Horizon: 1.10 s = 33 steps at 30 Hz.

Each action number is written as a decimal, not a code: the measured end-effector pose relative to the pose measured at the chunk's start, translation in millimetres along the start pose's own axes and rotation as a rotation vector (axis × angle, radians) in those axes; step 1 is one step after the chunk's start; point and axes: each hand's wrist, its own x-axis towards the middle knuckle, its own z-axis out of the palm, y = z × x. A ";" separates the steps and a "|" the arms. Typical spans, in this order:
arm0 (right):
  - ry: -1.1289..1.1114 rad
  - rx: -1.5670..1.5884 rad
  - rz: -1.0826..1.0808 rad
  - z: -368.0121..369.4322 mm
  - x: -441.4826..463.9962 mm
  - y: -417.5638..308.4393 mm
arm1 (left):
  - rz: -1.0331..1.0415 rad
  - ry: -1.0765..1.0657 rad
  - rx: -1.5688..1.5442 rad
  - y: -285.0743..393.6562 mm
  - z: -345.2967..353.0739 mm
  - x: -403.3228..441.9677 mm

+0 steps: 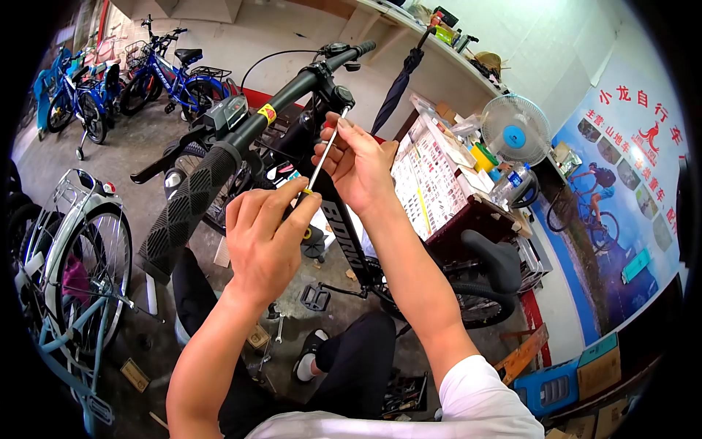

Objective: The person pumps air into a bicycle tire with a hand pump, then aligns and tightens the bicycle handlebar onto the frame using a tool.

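Observation:
A long, thin-shafted screwdriver [319, 162] slants up toward the stem [339, 95] of a black bicycle. My left hand [267, 233] is closed around its handle end, where a bit of yellow shows between the fingers. Higher up, my right hand [358, 164] pinches the shaft close to its tip. That tip meets the stem, though its exact seat is too small to make out. Left of my hands runs the handlebar [285, 95] with its black patterned grip [191, 208]. A brake lever [157, 162] and a boxy unit with a clear front [228, 111] are mounted on it.
The bike's lettered frame [342, 233], pedal [316, 297] and saddle [491, 262] lie beyond my arms. Wrenches [280, 327] rest on the floor. A pale blue bicycle [88, 256] stands left, blue bikes [172, 73] behind. Right are a fan [515, 130] and a cluttered cabinet [461, 230].

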 end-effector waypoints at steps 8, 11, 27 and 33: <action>-0.026 0.101 0.043 -4.1 0.3 1.7 | 0.093 -0.056 0.136 4.0 -10.0 10.6; -0.016 0.091 0.043 -4.4 1.5 3.4 | 0.009 -0.113 0.024 2.9 -16.0 15.2; -0.056 0.046 0.168 8.1 -19.4 12.7 | -0.265 -0.109 -0.304 5.0 -0.6 10.6; -0.079 -0.036 0.160 19.9 -35.5 21.8 | -0.612 -0.253 -0.606 7.9 -3.4 8.9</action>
